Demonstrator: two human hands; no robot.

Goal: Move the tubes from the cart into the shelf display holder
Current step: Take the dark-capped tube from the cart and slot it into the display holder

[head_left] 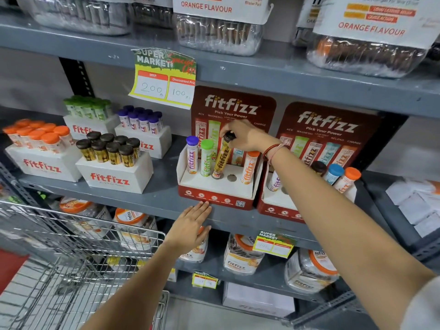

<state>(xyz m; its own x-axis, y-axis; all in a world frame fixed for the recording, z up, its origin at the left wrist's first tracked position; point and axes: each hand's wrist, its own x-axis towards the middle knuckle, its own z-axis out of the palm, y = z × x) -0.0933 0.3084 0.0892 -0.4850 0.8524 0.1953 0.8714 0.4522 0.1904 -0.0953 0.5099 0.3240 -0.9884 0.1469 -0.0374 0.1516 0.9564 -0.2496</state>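
A red and white display holder [215, 195] stands on the middle grey shelf. In its holes stand a purple-capped tube [192, 155], a green-capped tube [206, 157] and an orange-capped tube [248, 167]. One hole [231, 178] between them is open. My right hand [245, 136] grips the dark cap of a yellow tube [221, 160], which leans with its bottom in a hole. My left hand [190, 226] lies flat with fingers apart, its tips touching the holder's front edge. The wire cart [78, 253] is at the lower left; no tubes show in it.
A second holder [278, 206] with several tubes stands to the right, partly behind my right arm. White boxes of capped tubes [114, 172] fill the shelf's left side. A price tag [164, 78] hangs from the upper shelf. Jars [240, 256] sit on the lower shelf.
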